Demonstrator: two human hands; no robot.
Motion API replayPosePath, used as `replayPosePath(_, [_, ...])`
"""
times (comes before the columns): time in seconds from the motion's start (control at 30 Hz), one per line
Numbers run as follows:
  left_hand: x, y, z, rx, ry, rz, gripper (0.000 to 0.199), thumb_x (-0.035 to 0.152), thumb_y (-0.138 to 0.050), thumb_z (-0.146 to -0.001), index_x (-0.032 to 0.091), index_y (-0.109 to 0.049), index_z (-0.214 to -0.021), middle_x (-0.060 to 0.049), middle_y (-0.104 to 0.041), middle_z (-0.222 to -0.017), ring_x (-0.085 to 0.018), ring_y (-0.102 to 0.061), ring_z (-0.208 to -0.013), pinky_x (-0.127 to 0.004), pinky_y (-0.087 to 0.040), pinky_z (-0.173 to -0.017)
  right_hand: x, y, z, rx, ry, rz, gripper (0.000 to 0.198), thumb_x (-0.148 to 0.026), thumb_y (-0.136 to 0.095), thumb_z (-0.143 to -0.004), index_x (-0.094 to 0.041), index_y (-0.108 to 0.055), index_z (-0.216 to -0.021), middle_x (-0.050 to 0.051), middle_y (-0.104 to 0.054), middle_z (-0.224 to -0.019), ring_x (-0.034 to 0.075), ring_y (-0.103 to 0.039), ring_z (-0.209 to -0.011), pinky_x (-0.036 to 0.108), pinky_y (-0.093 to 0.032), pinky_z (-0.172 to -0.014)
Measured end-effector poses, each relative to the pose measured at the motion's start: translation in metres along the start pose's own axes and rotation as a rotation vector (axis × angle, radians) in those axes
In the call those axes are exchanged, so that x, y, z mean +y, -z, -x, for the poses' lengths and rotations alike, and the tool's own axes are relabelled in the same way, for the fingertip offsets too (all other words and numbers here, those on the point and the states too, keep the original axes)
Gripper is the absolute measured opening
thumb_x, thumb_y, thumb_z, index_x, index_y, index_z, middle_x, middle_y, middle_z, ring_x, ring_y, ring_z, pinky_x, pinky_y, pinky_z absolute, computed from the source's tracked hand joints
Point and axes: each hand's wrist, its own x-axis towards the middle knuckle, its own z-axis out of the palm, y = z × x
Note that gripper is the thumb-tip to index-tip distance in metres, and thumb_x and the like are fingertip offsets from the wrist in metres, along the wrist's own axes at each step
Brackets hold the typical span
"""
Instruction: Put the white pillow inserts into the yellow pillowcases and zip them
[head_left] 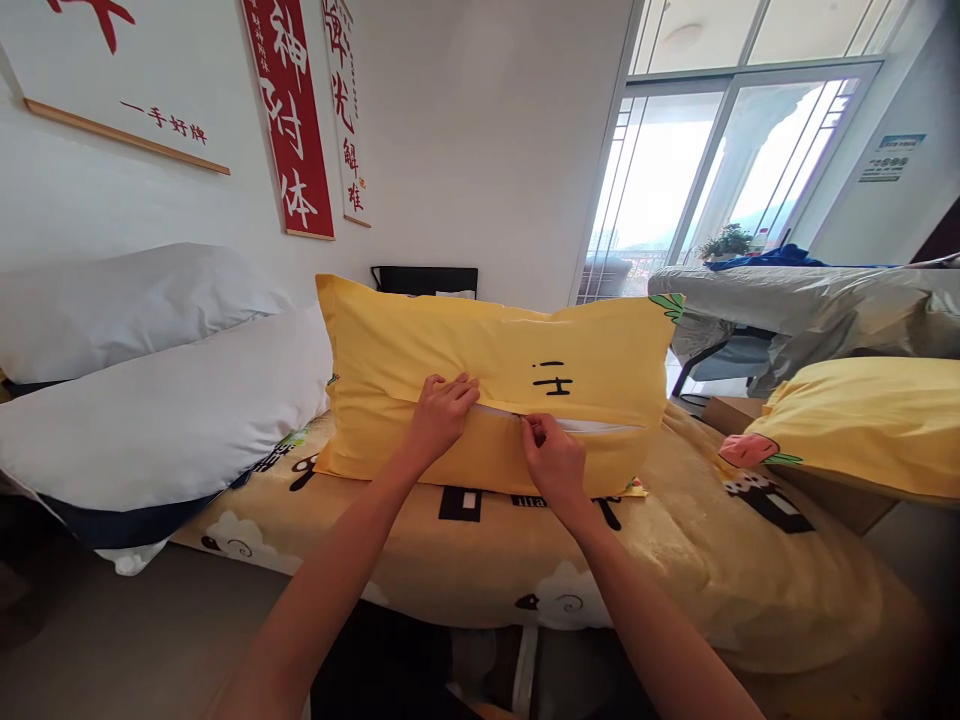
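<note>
A yellow pillowcase (390,350) with a white pillow inside stands on its long edge in front of me, "Hi" printed upside down on it. Across its middle runs a slit, and the white filling (600,427) shows through toward the right. My left hand (444,412) has its fingers bent and closed on the fabric at the slit's left part. With thumb and forefinger, my right hand (555,455) pinches the slit's edge near the middle. Something small and dark is at those fingertips, too small to name for sure.
The pillow rests on a tan patterned blanket (480,570) over a bed. White pillows (165,400) are stacked at left. Another yellow pillow (870,420) lies at right over a cardboard box (727,412). Behind are a covered table (750,295) and hanging scrolls (292,120).
</note>
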Motion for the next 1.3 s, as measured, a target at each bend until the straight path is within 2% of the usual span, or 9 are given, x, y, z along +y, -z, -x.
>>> replayPosePath(0.7, [-0.002, -0.002, 0.0, -0.022, -0.015, -0.014, 0.034, 0.001, -0.035, -0.089, 0.022, -0.06, -0.097, -0.006, -0.068, -0.119, -0.019, -0.056, -0.122, -0.039, -0.031, -0.093, 0.032, 0.027, 0.0, -0.014, -0.1, 0.068, 0.052, -0.058, -0.033, -0.089, -0.019, -0.063, -0.075, 0.005, -0.066, -0.058, 0.017, -0.056, -0.048, 0.027, -0.03, -0.051])
replayPosePath(0.8, [-0.003, -0.002, 0.0, -0.022, -0.02, -0.028, 0.031, 0.001, -0.037, -0.088, 0.022, -0.059, -0.096, -0.004, -0.068, -0.121, -0.018, -0.056, -0.121, -0.039, -0.032, -0.093, 0.048, 0.035, -0.002, -0.019, -0.153, 0.071, 0.053, -0.062, -0.034, -0.086, -0.019, -0.063, -0.074, 0.006, -0.067, -0.06, 0.019, -0.059, -0.052, 0.028, -0.034, -0.053])
replayPosePath(0.97, [-0.003, -0.004, 0.0, -0.03, -0.002, -0.033, 0.034, 0.0, -0.036, -0.087, 0.021, -0.06, -0.098, -0.007, -0.068, -0.119, -0.02, -0.056, -0.121, -0.041, -0.032, -0.093, 0.096, 0.059, -0.01, 0.018, -0.349, 0.081, 0.061, -0.073, -0.038, -0.077, -0.019, -0.064, -0.073, 0.009, -0.066, -0.059, 0.024, -0.062, -0.057, 0.033, -0.038, -0.057])
replayPosePath(1.07, [0.004, -0.007, -0.003, 0.01, -0.007, -0.076, 0.031, 0.002, -0.037, -0.086, 0.019, -0.06, -0.098, -0.011, -0.068, -0.114, -0.024, -0.055, -0.12, -0.042, -0.032, -0.094, 0.113, 0.069, -0.01, 0.028, -0.393, 0.037, 0.065, -0.077, -0.039, -0.073, -0.017, -0.064, -0.075, 0.01, -0.067, -0.059, 0.025, -0.063, -0.057, 0.035, -0.041, -0.059])
replayPosePath(1.17, [0.021, -0.01, -0.01, 0.061, -0.017, -0.128, 0.022, 0.007, -0.043, -0.085, 0.017, -0.059, -0.097, -0.014, -0.066, -0.11, -0.028, -0.055, -0.116, -0.044, -0.033, -0.093, 0.113, 0.069, -0.004, 0.066, -0.4, 0.013, 0.066, -0.078, -0.041, -0.073, -0.017, -0.065, -0.078, 0.01, -0.067, -0.06, 0.025, -0.064, -0.059, 0.035, -0.042, -0.061])
replayPosePath(1.3, [0.056, -0.022, -0.026, 0.063, -0.193, -0.208, 0.023, 0.01, -0.044, -0.087, 0.016, -0.057, -0.105, -0.013, -0.061, -0.114, -0.027, -0.053, -0.11, -0.041, -0.036, -0.089, 0.103, 0.06, 0.005, 0.129, -0.42, -0.037, 0.064, -0.076, -0.041, -0.076, -0.016, -0.064, -0.08, 0.008, -0.067, -0.06, 0.023, -0.064, -0.058, 0.033, -0.044, -0.062])
